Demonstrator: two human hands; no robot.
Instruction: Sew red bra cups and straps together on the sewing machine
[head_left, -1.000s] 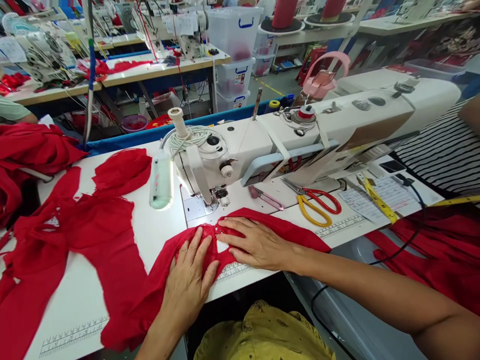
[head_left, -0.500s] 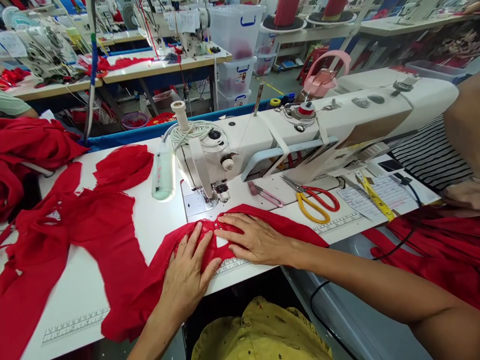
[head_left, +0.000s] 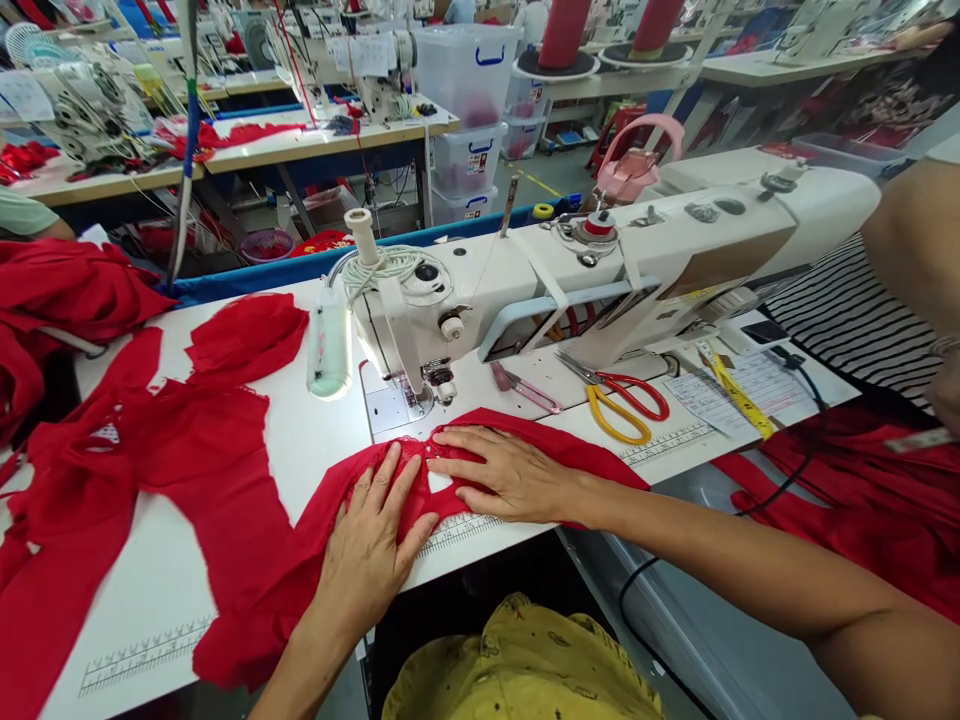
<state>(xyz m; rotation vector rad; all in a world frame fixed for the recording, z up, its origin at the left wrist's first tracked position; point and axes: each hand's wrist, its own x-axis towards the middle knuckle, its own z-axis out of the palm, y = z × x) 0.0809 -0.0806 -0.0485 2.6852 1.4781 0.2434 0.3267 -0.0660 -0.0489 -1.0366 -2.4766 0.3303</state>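
Observation:
Both my hands lie flat on a red lace-trimmed garment (head_left: 450, 505) at the table's front edge. My left hand (head_left: 371, 535) presses its left part, fingers spread. From the right, my right hand (head_left: 502, 475) rests on it with fingers stretched out, their tips close to the left fingers. Between the hands a small gap in the fabric shows white tabletop. Just beyond the garment is the sewing machine's needle area (head_left: 409, 395), apart from the cloth. Some of the fabric is hidden beneath my palms.
Scissors (head_left: 619, 400) with red and yellow handles and a pink thread snipper (head_left: 529, 388) lie right of the needle. A tape measure (head_left: 739, 395) crosses a written sheet. More red fabric (head_left: 202, 450) spreads left. A person in a striped garment (head_left: 847, 325) is at the right.
My hands stay flat on the red garment, almost unmoved. The view has shifted slightly. At the right, the other person's hand has moved, and a blurred light-coloured object now shows over the red fabric.

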